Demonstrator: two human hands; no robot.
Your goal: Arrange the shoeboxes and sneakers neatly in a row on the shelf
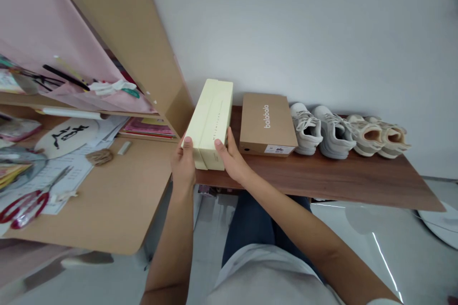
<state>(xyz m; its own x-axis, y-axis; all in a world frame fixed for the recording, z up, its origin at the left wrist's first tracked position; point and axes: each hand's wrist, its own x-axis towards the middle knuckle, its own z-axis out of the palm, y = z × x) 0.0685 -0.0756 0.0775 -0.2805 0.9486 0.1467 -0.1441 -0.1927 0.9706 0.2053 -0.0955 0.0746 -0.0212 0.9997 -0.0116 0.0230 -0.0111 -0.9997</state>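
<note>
A long pale yellow box point(211, 114) is at the left end of the brown wooden shelf point(343, 178), with both of my hands on its near end. My left hand point(184, 162) grips its left side, thumb on the top face. On the opposite side, my right hand point(231, 157) presses with the thumb near the top edge and fingers along the side. Whether the box rests fully on the shelf or is slightly raised, I cannot tell. Just right of it lies a brown cardboard shoebox point(266, 121) marked "balabala".
Grey-white sneakers point(334, 133) and a beige pair of shoes point(377, 136) stand in a row right of the shoebox. At left, a desk point(118, 200) carries red-handled scissors point(34, 202), papers and a round fan point(66, 138). A tall wooden panel point(157, 47) borders the shelf.
</note>
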